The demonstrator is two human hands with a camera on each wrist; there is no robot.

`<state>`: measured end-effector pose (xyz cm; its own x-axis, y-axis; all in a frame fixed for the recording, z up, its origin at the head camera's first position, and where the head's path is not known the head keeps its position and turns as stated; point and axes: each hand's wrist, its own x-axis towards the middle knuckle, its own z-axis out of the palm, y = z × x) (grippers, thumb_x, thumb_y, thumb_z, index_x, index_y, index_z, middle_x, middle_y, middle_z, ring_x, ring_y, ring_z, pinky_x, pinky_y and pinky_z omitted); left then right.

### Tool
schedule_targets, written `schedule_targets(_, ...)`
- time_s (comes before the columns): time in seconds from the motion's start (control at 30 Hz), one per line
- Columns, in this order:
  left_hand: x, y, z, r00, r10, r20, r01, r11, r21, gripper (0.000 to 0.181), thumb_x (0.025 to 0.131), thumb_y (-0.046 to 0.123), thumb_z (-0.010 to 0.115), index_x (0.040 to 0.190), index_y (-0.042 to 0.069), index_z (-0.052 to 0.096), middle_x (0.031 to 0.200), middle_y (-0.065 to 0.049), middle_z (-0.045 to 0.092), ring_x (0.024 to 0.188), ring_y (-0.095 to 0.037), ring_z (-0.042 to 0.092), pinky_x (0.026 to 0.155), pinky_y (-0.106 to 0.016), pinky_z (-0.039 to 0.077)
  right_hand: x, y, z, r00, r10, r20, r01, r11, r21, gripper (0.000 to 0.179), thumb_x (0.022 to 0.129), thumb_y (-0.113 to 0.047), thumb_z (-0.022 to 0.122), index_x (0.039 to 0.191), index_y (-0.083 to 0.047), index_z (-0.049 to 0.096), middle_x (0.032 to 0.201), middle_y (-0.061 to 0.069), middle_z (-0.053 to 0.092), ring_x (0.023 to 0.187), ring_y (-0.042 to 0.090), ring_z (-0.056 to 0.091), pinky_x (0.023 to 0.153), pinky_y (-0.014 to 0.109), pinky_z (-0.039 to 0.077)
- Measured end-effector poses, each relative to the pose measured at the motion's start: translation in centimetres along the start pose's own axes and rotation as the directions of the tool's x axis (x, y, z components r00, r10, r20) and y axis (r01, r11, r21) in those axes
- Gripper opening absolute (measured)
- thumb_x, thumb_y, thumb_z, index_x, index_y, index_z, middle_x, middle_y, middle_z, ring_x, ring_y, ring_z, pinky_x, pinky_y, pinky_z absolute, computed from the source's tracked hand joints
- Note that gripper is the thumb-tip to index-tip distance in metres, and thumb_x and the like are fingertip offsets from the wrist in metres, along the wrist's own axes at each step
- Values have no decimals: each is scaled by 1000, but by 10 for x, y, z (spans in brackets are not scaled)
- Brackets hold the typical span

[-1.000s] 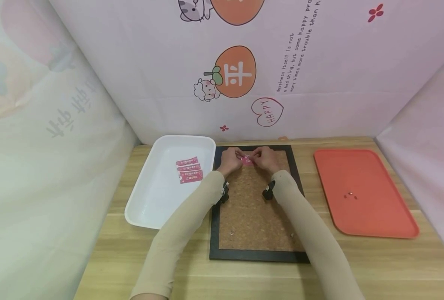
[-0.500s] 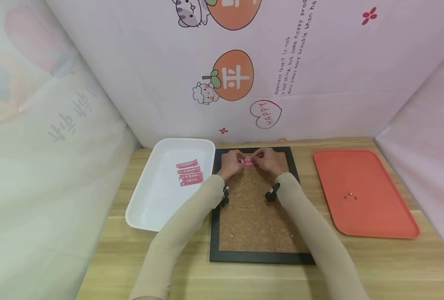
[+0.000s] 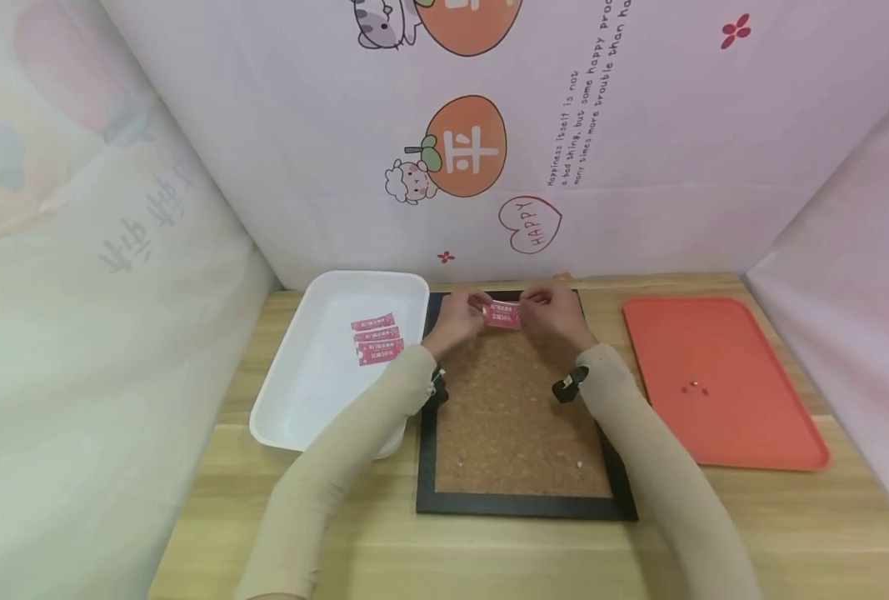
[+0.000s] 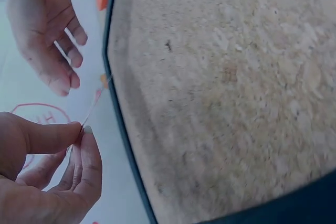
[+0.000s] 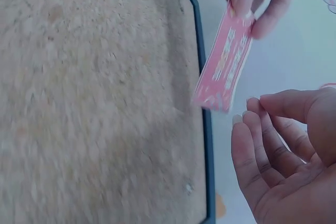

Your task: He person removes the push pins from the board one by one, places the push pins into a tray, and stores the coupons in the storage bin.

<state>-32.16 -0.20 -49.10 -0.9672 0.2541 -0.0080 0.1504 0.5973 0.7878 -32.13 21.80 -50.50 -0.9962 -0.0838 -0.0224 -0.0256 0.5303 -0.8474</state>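
Observation:
Near the top of a black-framed cork board [image 3: 519,425], my left hand [image 3: 459,319] pinches a pink printed coupon [image 3: 501,314] by one end between thumb and fingers. In the right wrist view the coupon [image 5: 224,64] hangs from those fingertips, its free end overlapping the frame's edge. My right hand [image 3: 558,318] is beside the coupon's other end, apart from it in the right wrist view. Its fingers [image 5: 242,148] are loosely bent, the thumb close to a fingertip, with nothing visible between them. Several more pink coupons [image 3: 379,350] lie overlapping inside a white tray [image 3: 302,400] at left.
An orange-red tray [image 3: 744,417] with a few tiny objects [image 3: 695,386] on it sits on the wooden table [image 3: 384,550] at right. Small shiny bits [image 3: 579,464] show near the board's lower corners. A printed white cloth [image 3: 639,208] rises behind the board.
My right hand has drawn away to the right from the coupon. The coupon, still pinched by the left hand, now shows more of its face and has lifted slightly.

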Motion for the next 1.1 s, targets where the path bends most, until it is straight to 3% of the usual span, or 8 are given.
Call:
schedule_targets(0.2, -14, 3, -19, 1000, 19, -10, -19, 1000, -23, 33, 93, 1, 66, 126, 10, 69, 124, -12, 70, 113, -26, 70, 96, -37, 60, -6, 1, -13, 994, -94, -48, 89, 991, -99, 23, 101, -16, 64, 115, 1, 71, 118, 22, 68, 105, 33, 65, 85, 34, 52)
schedule_targets(0.37, -25, -1, -36, 999, 47, -24, -48, 997, -52, 32, 93, 0, 67, 124, 7, 70, 122, -14, 72, 111, -27, 71, 95, -37, 61, -20, 1, -24, 991, -114, -64, 106, 987, -120, 22, 101, -16, 65, 115, 1, 70, 115, 23, 70, 100, 32, 65, 79, 29, 50)
schedule_targets(0.53, -39, -6, -55, 998, 47, -34, -50, 995, -87, 31, 93, 3, 70, 123, 7, 71, 120, -15, 72, 108, -28, 72, 91, -38, 62, -37, 6, -37, 990, -125, -57, 117, 985, -128, 23, 101, -15, 66, 117, 0, 70, 112, 22, 72, 91, 23, 63, 69, 21, 52)
schedule_targets(0.63, -47, -10, -67, 999, 37, -39, -41, 994, -105, 31, 94, 7, 73, 124, 9, 71, 122, -14, 72, 109, -29, 72, 89, -38, 63, -46, 9, -46, 993, -108, -48, 102, 989, -112, 23, 102, -14, 64, 118, 2, 68, 112, 24, 71, 86, 20, 66, 67, 28, 60)
schedule_targets(0.77, -57, -18, -81, 999, -2, -53, -5, 993, -121, 30, 94, 7, 73, 124, 10, 72, 125, -13, 72, 111, -31, 72, 90, -41, 63, -54, 17, -55, 995, -94, -45, 89, 990, -110, 23, 101, -11, 64, 117, 6, 68, 112, 29, 71, 85, 26, 71, 68, 39, 65)
schedule_targets(0.97, -67, -31, -98, 996, -56, -65, 49, 994, -98, 34, 94, 7, 72, 128, 11, 70, 132, -14, 70, 110, -32, 73, 91, -40, 64, -65, 39, -71, 994, -80, -73, 68, 987, -146, 25, 100, -12, 66, 118, 6, 69, 113, 30, 71, 84, 13, 66, 64, 19, 55)
schedule_targets(1.1, -72, -37, -106, 993, -92, -73, 87, 993, -74, 36, 95, 12, 72, 131, 14, 69, 133, -12, 70, 111, -31, 71, 93, -42, 63, -73, 52, -87, 992, -86, -95, 69, 984, -164, 25, 101, -14, 66, 118, 4, 70, 112, 28, 72, 86, 13, 65, 66, 18, 53)
